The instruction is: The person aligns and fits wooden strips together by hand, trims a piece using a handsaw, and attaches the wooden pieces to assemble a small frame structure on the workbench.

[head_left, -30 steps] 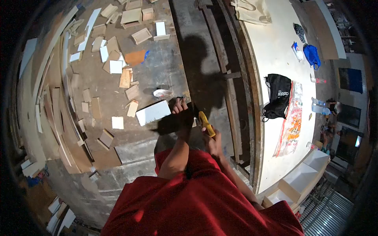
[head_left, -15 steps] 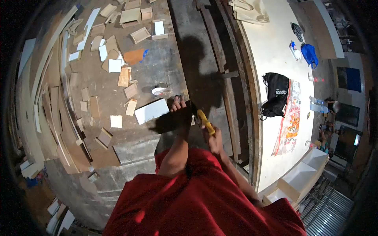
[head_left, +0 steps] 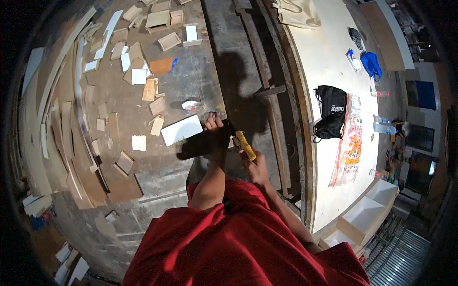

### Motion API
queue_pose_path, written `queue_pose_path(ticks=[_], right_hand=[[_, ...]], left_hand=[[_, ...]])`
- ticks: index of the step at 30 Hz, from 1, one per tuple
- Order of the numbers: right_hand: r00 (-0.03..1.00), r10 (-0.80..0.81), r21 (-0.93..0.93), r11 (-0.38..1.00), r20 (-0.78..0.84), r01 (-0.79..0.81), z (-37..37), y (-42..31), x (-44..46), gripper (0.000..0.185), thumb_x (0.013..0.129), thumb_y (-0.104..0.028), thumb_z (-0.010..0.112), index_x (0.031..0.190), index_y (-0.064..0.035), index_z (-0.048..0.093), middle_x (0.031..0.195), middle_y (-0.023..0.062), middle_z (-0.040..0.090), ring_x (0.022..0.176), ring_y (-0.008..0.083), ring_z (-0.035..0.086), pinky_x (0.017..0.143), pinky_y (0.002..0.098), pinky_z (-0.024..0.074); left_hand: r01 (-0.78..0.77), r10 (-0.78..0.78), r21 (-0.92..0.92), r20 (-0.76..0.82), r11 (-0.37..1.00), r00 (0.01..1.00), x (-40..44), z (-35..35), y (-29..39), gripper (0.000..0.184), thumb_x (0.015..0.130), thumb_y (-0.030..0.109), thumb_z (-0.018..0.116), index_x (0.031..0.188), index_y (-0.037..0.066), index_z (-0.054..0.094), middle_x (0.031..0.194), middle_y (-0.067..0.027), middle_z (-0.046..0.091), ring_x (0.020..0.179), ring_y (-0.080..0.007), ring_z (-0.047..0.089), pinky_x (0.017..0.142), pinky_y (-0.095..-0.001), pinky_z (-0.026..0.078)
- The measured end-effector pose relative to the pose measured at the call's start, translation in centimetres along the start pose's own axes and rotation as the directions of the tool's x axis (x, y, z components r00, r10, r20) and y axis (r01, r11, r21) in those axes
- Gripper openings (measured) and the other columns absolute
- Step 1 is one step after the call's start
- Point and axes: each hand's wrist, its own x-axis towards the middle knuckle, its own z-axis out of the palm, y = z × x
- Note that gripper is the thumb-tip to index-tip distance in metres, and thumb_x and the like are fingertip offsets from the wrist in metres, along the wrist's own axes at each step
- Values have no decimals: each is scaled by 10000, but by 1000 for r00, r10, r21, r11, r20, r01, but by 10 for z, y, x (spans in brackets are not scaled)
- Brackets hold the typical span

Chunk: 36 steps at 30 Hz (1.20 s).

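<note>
My right hand (head_left: 257,170) is closed round a yellow-handled tool (head_left: 245,145). The tool points up and left toward the bench edge, and its far end is lost in dark shadow. My left hand (head_left: 217,128) lies at the edge of the workbench (head_left: 191,78), fingers bent over and partly in shadow. Whatever they grip is too dark to make out. Just left of those fingers is a white rectangular panel (head_left: 182,129). Slightly beyond it sits a small white object (head_left: 192,105) with a red mark.
Small wooden boxes (head_left: 158,20) and offcuts (head_left: 125,162) are strewn over the bench, with long strips (head_left: 53,81) at the left. To the right, a pale table (head_left: 324,62) carries a black drawstring bag (head_left: 331,107) and a printed plastic sack (head_left: 352,148). A dark gap (head_left: 248,47) separates the two.
The yellow-handled tool and my right hand have shifted a little left. My left hand stays near the bench edge, its fingers slightly higher. The whole view has moved slightly.
</note>
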Motion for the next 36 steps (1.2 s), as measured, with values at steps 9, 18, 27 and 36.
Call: queue_pose_path(ticks=[9, 18, 27, 36], right_hand=[[952, -301, -190, 933, 58, 306, -11, 68, 37, 275, 885, -260, 565, 960, 3, 588, 716, -12, 506, 639, 98, 450, 548, 292, 356], [990, -99, 80, 991, -101, 107, -20, 89, 49, 264, 957, -308, 573, 910, -47, 578, 661, -56, 470, 570, 55, 417, 499, 247, 310], [977, -112, 182, 972, -181, 146, -51, 96, 66, 241, 977, -274, 589, 791, -132, 532, 595, -77, 436, 497, 40, 383, 456, 243, 280], [956, 69, 262, 965, -285, 9, -73, 86, 63, 285, 962, -349, 632, 810, -124, 546, 603, -70, 463, 476, 37, 384, 424, 228, 285]], left_hand=[[-22, 21, -94, -6, 995, 1000, -6, -1, 1, 377, 861, 155, 575, 1227, 68, 553, 1296, -129, 554, 1047, -286, 562, 849, -395, 437], [129, -131, -203, 7, 971, 991, 13, 22, 3, 327, 888, 85, 573, 1214, 58, 568, 1329, -151, 512, 1166, -331, 489, 955, -446, 363], [50, -92, -507, -58, 860, 994, 9, -3, -4, 281, 810, 23, 568, 1090, 24, 541, 1040, -179, 509, 971, -384, 466, 857, -476, 342], [-360, 498, -471, 209, 806, 842, -37, -19, -51, 279, 856, 102, 628, 1111, 14, 559, 1057, -160, 518, 1012, -347, 506, 862, -456, 448]])
